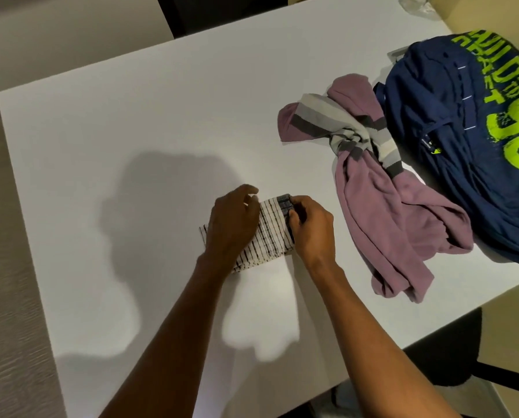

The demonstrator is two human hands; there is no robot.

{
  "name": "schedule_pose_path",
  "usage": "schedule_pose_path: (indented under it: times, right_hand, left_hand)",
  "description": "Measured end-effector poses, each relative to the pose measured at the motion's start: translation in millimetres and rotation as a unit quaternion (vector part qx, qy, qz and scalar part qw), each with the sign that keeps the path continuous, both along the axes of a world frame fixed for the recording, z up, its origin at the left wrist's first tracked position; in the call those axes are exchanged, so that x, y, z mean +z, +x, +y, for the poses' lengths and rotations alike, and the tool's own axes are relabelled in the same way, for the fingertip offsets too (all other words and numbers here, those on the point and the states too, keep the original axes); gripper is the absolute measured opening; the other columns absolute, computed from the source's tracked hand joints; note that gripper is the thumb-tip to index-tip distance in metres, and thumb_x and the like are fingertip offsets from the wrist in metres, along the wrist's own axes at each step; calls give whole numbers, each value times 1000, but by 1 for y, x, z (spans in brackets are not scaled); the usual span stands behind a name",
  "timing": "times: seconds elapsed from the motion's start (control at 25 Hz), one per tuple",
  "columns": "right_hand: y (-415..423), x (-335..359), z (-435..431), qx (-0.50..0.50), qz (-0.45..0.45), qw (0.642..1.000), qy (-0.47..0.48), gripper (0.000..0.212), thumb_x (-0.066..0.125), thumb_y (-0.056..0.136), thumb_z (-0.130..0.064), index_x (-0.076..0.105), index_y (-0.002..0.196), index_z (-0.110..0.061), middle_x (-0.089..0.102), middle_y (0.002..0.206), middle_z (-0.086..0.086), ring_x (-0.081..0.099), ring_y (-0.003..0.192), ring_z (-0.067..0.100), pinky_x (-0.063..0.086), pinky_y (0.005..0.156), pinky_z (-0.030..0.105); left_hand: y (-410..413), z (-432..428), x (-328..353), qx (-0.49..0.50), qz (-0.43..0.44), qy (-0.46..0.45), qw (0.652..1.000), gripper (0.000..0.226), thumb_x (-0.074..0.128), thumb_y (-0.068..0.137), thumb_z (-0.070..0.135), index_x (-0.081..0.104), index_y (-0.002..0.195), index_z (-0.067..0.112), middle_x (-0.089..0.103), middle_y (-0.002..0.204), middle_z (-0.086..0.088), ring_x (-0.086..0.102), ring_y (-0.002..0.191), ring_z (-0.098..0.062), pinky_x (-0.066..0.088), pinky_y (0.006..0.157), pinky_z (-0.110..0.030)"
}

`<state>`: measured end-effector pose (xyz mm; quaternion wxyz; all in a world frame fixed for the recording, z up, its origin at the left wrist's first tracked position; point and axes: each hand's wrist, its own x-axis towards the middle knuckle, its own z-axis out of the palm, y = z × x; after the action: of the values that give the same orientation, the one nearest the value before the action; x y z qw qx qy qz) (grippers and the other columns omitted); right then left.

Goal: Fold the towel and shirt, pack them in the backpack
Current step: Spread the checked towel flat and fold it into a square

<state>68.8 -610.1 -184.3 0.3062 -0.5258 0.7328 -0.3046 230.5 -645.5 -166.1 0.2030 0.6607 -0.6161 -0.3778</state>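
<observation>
1. Towel (270,233), white with thin dark stripes, lies folded into a small thick bundle on the white table (131,146), between the two hands.
2. Left hand (232,224) rests palm down on the towel's left half; its fingers are loosely extended over the cloth, pressing rather than gripping, with the fingertips near the bundle's far edge.
3. Right hand (311,227) sits at the towel's right end; its fingers are curled and pinch the far right corner, where a darker grey band of the fabric shows just beyond the fingertips.
4. Striped cloth shows in the gap between the two hands, and a near corner sticks out below the left wrist.
5. Shirt (381,200), mauve with grey, white and dark striped bands, lies crumpled and unfolded to the right of the right hand's fingers, apart from them.
6. Backpack (463,140), navy with bright green lettering, lies on the table beyond the shirt, well apart from both hands; the shirt's far edge touches it.
7. Dark chair (451,357) shows below the table's right edge.
</observation>
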Motion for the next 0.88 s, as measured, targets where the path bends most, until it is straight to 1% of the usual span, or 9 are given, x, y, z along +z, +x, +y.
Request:
schedule_pose_path:
  times: [0.12,0.24,0.32,0.4,0.48,0.6,0.68,0.76,0.88]
  right_hand:
    - [-4,-11,-6,19,59,998,-2,36,48,99,1,67,126,-14,70,109,5,63,96,17,56,87,40]
    - [-5,-17,-3,0,50,999,-21,32,51,103,-7,61,133,-12,68,115,4,62,101,16,55,92,35]
    - [-5,-21,-3,-15,24,1000,-10,35,60,101,-11,59,135,-13,69,119,2,63,107,15,53,97,32]
    - [-8,-27,-1,-18,64,998,0,33,64,98,-8,62,130,-16,70,115,0,64,105,16,53,98,38]
    - [-11,-29,0,-25,95,995,10,33,63,97,-4,63,127,-19,70,113,-2,63,104,18,51,98,41]
    - [-13,-31,1,-29,46,998,19,33,59,98,-2,61,128,-18,67,113,-3,61,102,14,56,95,39]
    - [-16,-33,-1,-23,50,998,14,30,59,100,-6,59,126,-20,62,112,-4,60,97,12,57,89,41]
    - [-19,-32,-4,4,101,995,9,26,62,100,-13,55,125,-20,57,117,-2,58,93,14,57,84,44]
    - [-17,-32,-5,61,253,964,-58,32,63,99,-20,57,130,-12,58,130,9,58,114,26,49,99,45]
  left_hand:
    - [7,40,-35,-23,-91,-95,991,34,56,102,22,67,134,18,66,138,-6,59,130,-22,45,113,-45]
    - [13,64,-52,25,-128,-141,981,40,59,102,9,61,142,10,54,152,-14,46,145,-29,34,122,-51]
    - [20,70,-57,115,-97,-143,978,40,52,106,10,57,145,9,50,155,-13,42,147,-27,35,123,-46]
    - [24,75,-63,164,-67,-124,976,40,47,108,12,56,147,11,54,152,-10,44,144,-24,39,119,-42]
    - [27,73,-68,160,-100,-97,977,38,47,108,15,58,144,15,59,144,-6,49,135,-25,36,112,-41]
    - [31,65,-72,167,-145,-25,975,34,50,106,22,59,139,17,55,139,-7,48,131,-29,30,107,-47]
    - [33,65,-73,158,-177,-19,971,37,57,102,22,57,139,16,52,142,-9,46,134,-30,30,109,-49]
    - [28,71,-70,119,-227,-78,964,43,57,100,19,54,143,13,48,152,-13,43,144,-30,28,115,-50]
    - [6,78,-68,-10,-230,-162,960,51,48,100,12,48,150,1,37,162,-24,31,154,-36,23,126,-54]
